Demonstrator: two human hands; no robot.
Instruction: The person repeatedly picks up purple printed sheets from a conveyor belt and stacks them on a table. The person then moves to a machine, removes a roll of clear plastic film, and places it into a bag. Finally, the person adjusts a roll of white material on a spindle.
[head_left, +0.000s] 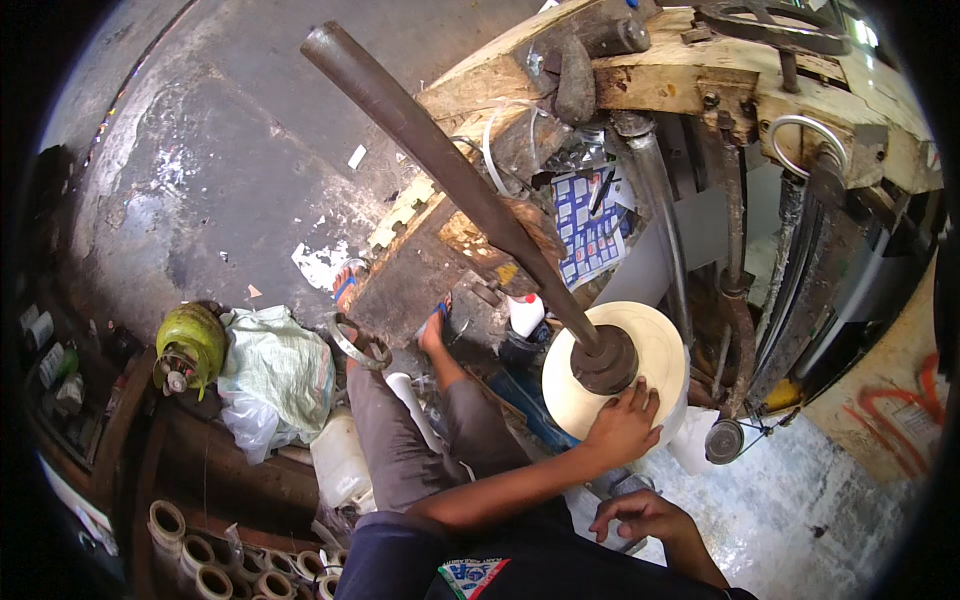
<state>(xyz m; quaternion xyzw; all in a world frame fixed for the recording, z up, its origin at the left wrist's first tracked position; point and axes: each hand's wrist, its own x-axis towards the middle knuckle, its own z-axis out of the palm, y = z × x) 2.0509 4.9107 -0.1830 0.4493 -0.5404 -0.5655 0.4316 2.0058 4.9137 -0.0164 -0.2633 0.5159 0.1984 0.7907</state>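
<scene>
A pale cream roll [562, 378], round and flat on its upper face, stands in front of me on the right. A long dark metal bar [430, 140] slants down to its middle and ends in a round dark collar [605, 360]. My left hand [625, 425] reaches across and lies on the roll's face beside the collar, its fingers stretched out. Lower and closer to my body, my right hand [640, 515] is held with loosely bent fingers apart, nothing visible in it.
A wooden frame with metal rods [670, 220] rises at the right. Left of my legs are a green gas cylinder [190, 345], a white woven sack [275, 370] and a plastic jerrycan [342, 460]. Several cardboard tubes [167, 520] stand lower left. A metal ring [355, 345] sits by my knee.
</scene>
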